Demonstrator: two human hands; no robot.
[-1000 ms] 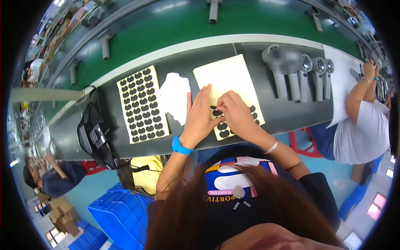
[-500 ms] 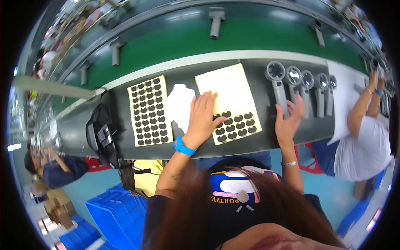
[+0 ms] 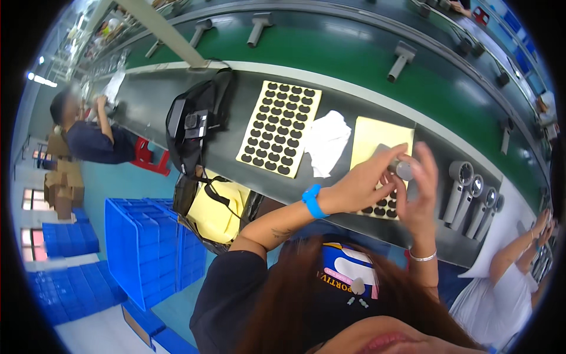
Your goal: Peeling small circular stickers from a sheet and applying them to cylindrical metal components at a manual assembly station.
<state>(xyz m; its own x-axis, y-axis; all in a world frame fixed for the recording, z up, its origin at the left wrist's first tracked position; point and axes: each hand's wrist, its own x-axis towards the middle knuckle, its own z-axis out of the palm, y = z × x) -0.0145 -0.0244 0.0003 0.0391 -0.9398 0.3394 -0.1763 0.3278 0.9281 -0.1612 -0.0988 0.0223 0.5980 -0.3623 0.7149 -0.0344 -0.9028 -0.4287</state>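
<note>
Left fingers (image 3: 390, 156) and right fingers (image 3: 427, 164) curl, half-open, around 1 grey device (image 3: 404, 171).

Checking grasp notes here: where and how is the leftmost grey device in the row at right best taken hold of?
Probably by its slim handle, coming from the near left with the right hand: the handle points toward the person, the wide round head lies beyond, and the next device is close on its right.

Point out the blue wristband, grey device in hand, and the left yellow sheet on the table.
Blue wristband (image 3: 313, 202): head view, outer band.
Grey device (image 3: 404, 171): head view, round end.
Left yellow sheet (image 3: 279, 128): head view, middle.
</note>
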